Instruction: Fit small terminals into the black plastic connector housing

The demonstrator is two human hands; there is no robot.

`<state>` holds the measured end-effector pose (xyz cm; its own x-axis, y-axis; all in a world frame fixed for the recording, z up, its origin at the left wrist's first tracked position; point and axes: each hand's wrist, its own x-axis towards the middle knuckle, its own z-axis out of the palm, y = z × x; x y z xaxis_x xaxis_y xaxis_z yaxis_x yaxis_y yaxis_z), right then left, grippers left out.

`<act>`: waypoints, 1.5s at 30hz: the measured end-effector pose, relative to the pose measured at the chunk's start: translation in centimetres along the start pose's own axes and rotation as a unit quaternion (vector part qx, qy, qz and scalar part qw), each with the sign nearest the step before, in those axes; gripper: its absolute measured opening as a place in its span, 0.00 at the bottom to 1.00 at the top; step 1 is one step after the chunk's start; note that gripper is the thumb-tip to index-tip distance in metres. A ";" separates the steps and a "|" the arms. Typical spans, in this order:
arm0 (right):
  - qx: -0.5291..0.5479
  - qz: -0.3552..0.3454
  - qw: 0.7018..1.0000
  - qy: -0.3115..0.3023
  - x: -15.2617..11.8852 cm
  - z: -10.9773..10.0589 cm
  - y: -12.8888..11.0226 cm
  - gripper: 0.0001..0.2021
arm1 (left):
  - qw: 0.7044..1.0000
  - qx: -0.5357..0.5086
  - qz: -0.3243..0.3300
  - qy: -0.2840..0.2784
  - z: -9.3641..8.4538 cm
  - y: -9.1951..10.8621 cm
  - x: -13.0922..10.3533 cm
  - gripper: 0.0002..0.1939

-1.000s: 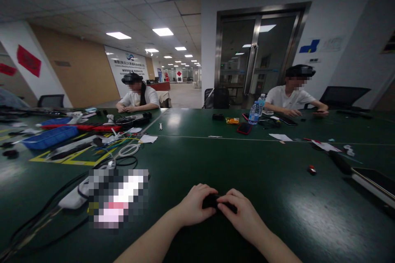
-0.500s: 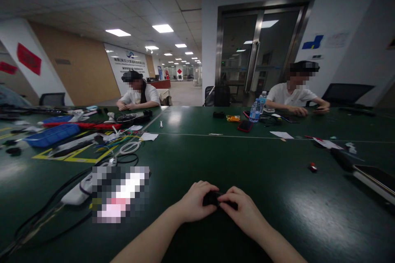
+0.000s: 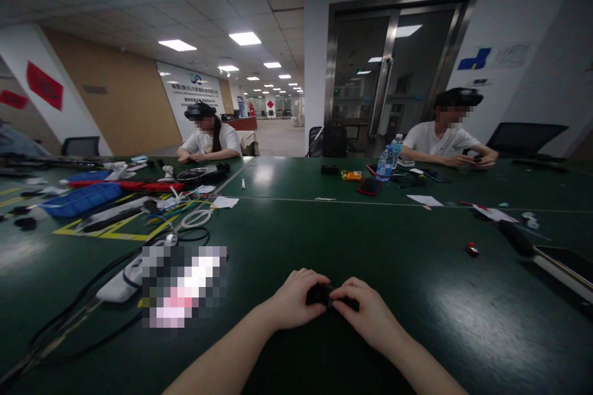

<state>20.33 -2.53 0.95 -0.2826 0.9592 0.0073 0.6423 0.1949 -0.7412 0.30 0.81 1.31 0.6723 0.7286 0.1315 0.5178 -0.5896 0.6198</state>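
Note:
My left hand [image 3: 299, 301] is wrapped round a small black object [image 3: 319, 294] above the near part of the green table [image 3: 259, 247]. From the other side, my right hand [image 3: 360, 303] pinches the object's right end between thumb and fingertips. The fingers cover much of it, and its kind cannot be made out. Both hands are close together, with the object between them.
A white power strip [image 3: 121, 281] with black cables and a blurred-out lit rectangle [image 3: 188, 287] lie to the left. Further off are a blue tray [image 3: 81, 199], water bottles [image 3: 384, 163] and two seated people. A small red item [image 3: 472, 249] and a tablet-like device [image 3: 567, 271] lie right.
My hands stay almost in place on the black object, with only slight finger movement. The view has shifted a little. The person at the far right has brought their hands together.

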 end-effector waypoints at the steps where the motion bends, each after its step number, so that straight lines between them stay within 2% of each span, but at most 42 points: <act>1: 0.001 0.000 1.000 -0.001 0.0 0.0 0.0 0.08 | 1.000 0.000 0.000 -0.001 0.0 0.0 0.0 0.22; 9: 0.027 -0.017 0.999 0.013 -0.2 -0.7 -0.4 0.11 | 1.000 0.011 -0.005 -0.003 0.0 0.1 0.0 0.22; 16: 0.020 -0.030 0.998 0.050 0.1 -0.6 0.3 0.11 | 1.000 0.018 -0.004 -0.006 -0.1 0.3 0.1 0.22; 37: -0.009 -0.003 0.999 0.035 0.3 0.1 0.6 0.13 | 1.000 0.004 -0.002 -0.003 -0.1 0.2 0.0 0.22; 45: 0.012 -0.017 1.000 0.019 0.0 -0.5 0.3 0.23 | 1.000 0.000 -0.017 0.010 0.4 -0.5 0.1 0.21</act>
<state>20.89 -2.39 1.07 -0.2766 0.9592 0.0582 0.6149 0.2232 -0.7563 0.29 1.01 0.73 0.6430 0.7555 0.1253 0.5405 -0.5636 0.6247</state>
